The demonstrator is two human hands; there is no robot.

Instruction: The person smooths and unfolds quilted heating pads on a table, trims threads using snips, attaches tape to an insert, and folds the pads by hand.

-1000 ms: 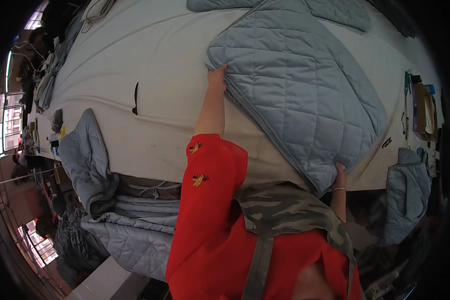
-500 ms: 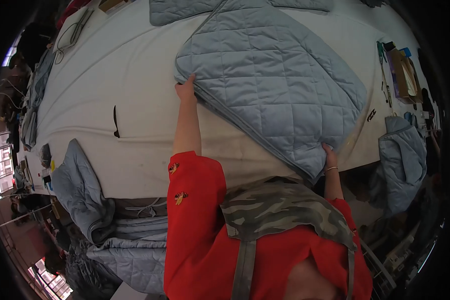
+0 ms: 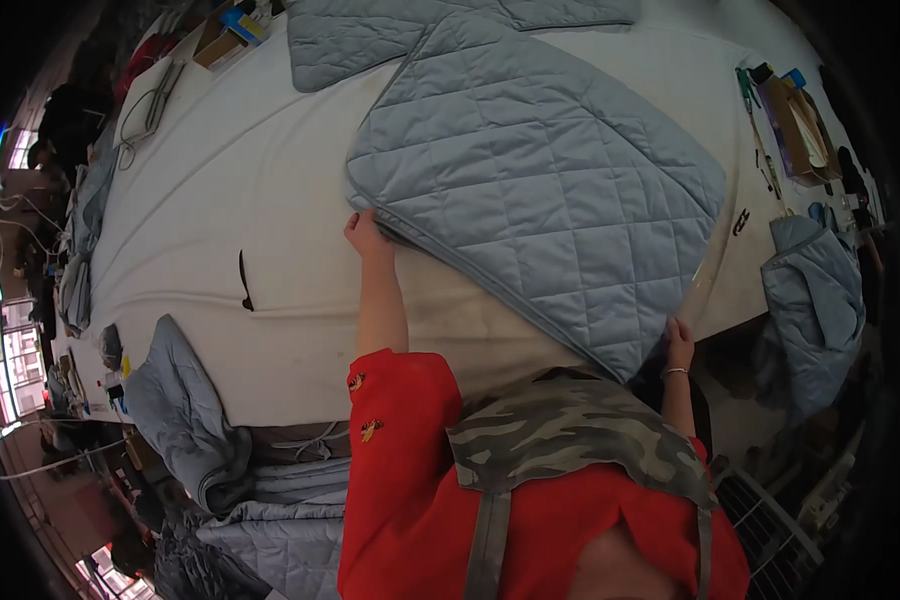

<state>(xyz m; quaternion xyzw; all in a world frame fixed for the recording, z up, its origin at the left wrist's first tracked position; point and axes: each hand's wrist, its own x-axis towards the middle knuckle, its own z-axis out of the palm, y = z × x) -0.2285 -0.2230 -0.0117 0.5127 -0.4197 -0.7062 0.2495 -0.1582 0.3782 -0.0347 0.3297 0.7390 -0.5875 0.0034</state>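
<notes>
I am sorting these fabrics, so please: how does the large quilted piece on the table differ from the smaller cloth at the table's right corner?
The quilted piece lies nearly flat; the smaller cloth is bunched in folds. The quilted piece shows a clear stitched grid; the smaller cloth shows none clearly. Both are grey-blue.

No readable text, labels, numbers or signs anywhere in view.
</notes>
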